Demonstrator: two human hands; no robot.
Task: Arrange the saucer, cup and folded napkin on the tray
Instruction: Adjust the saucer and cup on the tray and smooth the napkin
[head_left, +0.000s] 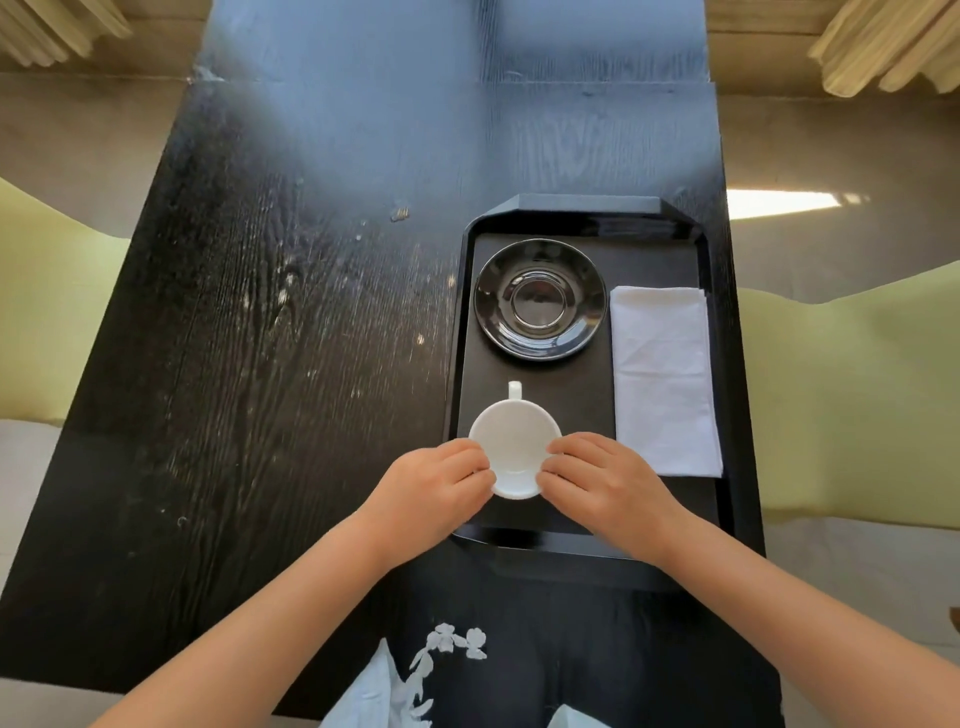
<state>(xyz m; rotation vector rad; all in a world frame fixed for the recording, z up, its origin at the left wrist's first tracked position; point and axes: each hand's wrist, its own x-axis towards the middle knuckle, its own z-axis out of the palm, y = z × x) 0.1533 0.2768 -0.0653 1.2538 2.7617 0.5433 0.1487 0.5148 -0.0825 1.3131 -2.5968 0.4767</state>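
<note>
A black rectangular tray (670, 262) lies on the right part of a dark wooden table. A glossy black saucer (540, 299) sits in the tray's far left area. A folded white napkin (662, 379) lies along the tray's right side. A white cup (514, 441) is at the tray's near left, tipped toward me with its handle pointing away. My left hand (436, 493) grips the cup's left side and my right hand (605, 486) grips its right side. Whether the cup rests on the tray or is lifted is unclear.
The dark table (270, 338) stretches far to the left and away from me. Pale green seat cushions (47, 312) flank it on both sides. My dark clothing with a white flower print (447, 660) fills the near edge.
</note>
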